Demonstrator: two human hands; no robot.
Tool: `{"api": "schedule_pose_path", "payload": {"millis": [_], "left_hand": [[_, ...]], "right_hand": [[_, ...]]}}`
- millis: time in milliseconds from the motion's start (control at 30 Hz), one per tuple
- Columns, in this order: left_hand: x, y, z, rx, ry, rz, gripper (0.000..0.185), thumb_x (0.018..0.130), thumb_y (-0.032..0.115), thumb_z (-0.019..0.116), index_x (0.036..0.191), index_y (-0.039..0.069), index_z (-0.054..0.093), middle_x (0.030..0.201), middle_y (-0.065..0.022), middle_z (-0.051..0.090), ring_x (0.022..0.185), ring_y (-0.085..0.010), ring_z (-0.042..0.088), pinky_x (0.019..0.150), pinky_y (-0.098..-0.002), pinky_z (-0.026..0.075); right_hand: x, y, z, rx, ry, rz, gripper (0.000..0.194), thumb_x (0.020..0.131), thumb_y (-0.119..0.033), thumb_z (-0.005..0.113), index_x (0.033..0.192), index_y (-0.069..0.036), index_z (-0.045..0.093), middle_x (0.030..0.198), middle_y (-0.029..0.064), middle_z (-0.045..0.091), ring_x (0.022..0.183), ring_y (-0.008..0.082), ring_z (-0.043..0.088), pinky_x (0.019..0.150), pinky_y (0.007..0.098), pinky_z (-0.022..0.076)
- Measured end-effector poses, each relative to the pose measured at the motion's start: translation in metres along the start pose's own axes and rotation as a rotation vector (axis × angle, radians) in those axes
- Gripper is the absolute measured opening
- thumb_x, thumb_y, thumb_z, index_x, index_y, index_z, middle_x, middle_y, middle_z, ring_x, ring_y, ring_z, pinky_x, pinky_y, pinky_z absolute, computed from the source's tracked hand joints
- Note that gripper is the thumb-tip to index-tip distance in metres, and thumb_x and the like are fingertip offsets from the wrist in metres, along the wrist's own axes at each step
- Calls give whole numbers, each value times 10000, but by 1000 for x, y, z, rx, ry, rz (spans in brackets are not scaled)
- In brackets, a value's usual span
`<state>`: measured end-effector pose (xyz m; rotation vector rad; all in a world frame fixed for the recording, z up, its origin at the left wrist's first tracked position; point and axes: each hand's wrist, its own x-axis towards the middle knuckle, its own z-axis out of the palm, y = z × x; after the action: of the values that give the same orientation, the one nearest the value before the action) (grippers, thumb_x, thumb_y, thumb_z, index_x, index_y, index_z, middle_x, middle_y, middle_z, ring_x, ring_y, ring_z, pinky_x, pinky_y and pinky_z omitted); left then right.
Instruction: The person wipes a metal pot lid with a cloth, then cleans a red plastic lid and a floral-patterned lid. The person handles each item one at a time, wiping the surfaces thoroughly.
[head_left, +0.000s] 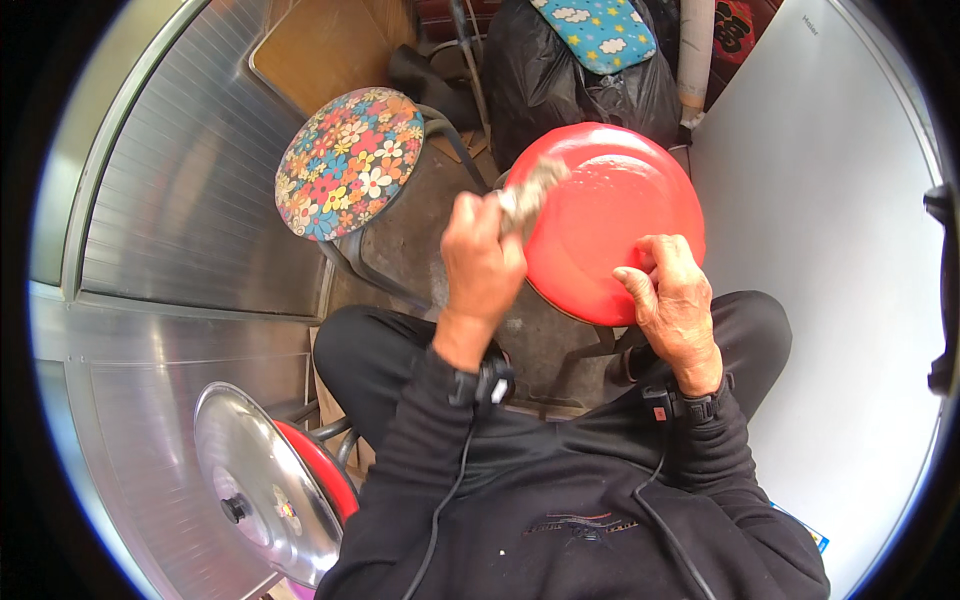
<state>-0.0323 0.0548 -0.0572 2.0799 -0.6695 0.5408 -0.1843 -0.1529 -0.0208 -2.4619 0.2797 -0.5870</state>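
Note:
A round red stool seat (622, 217) with a glossy top is in front of me, between my knees. My left hand (484, 251) grips a crumpled greyish-beige rag (534, 191), blurred by motion, at the seat's left side. Whether the rag touches the seat cannot be told. Over the near right part of the seat is my right hand (671, 292), its fingers curled and the thumb apart from the forefinger. I see nothing held in it; its palm is hidden.
At the left stands a flower-patterned stool (352, 165). A large metal lid (262, 480) leans against a red round seat (322, 465) at lower left. Behind the stool sits a black plastic bag (525, 82). A white Haier appliance (810, 225) borders the right side, metal panelling (202, 172) the left.

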Motion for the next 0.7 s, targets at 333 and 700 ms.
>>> {"api": "schedule_pose_path", "payload": {"millis": [333,700], "left_hand": [[18,-9,12,-100,7,-72,131,940,5,793,1062,5,744,957,-192,664,822,-427,675,716,-486,519],[108,-103,46,-144,107,-485,248,968,141,834,1164,-11,832,1059,-192,860,888,-329,821,819,-442,627]], "right_hand": [[1,-1,0,-40,-35,0,395,960,-240,899,1229,-31,699,1052,160,662,889,365,722,793,465,595],[3,0,1,-47,-33,-1,389,960,-206,903,1238,-20,703,1063,155,684,829,321,724,763,439,594]]}}
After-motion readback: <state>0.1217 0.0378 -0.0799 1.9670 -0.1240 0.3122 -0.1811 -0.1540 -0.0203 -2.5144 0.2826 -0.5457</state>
